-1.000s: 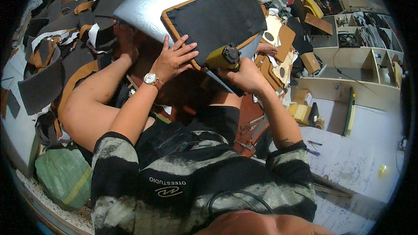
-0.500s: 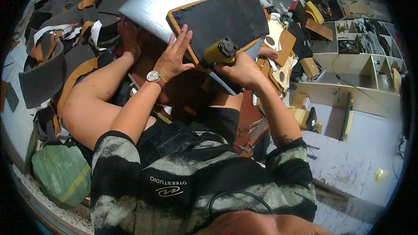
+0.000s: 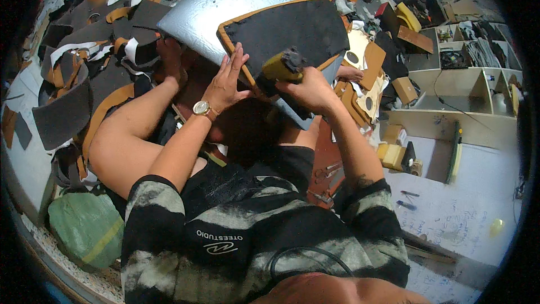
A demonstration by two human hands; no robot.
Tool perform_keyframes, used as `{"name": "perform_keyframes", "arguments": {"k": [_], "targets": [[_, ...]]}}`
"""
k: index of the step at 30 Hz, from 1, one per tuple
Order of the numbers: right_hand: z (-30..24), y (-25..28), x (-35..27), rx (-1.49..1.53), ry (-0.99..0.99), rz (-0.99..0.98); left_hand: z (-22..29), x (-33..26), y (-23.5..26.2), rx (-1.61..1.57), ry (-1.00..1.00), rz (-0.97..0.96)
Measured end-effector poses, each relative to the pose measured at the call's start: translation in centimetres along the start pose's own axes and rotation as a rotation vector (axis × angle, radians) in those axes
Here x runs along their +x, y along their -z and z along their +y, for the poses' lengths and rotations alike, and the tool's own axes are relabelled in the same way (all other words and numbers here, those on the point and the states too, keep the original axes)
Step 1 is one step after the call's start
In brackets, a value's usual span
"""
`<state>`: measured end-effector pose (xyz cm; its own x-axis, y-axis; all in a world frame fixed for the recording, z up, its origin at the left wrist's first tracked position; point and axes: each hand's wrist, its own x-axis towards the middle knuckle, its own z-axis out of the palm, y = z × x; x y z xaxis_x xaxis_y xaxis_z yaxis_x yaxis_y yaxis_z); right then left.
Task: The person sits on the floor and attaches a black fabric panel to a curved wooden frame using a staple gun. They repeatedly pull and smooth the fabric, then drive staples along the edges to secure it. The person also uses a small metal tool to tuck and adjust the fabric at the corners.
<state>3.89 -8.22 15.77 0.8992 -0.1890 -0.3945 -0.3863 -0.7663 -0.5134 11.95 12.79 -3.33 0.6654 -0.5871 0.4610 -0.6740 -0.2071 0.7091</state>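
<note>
Head view shows the left hand [image 3: 225,81] flat on a black orange-edged panel [image 3: 292,34], its grip open, over a silver pad [image 3: 216,8]. Right hand [image 3: 312,87] clasps a yellow tool [image 3: 281,66]. Panel looks light and bendy; best held by its edges.

Small brown cardboard box [image 3: 406,89] near shelves.

Your black panel [image 3: 292,31], edged in tan, lies tilted on the silver foam slab [image 3: 219,5], overhanging its near edge. The yellow tool [image 3: 281,66] with a dark head sits against the panel's near edge, pointing up.
</note>
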Motion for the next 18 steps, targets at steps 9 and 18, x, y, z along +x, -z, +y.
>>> {"name": "perform_keyframes", "arguments": {"k": [9,18], "targets": [[16.4,-2.4,-15.3,0.476,-0.285,0.443,5.1,-0.2,-1.2,0.371,-0.102,-0.084],[40.9,-23.3,-24.3,0.548,-0.879,0.278,3.5,0.5,-1.3,0.583,-0.323,-0.143]]}}
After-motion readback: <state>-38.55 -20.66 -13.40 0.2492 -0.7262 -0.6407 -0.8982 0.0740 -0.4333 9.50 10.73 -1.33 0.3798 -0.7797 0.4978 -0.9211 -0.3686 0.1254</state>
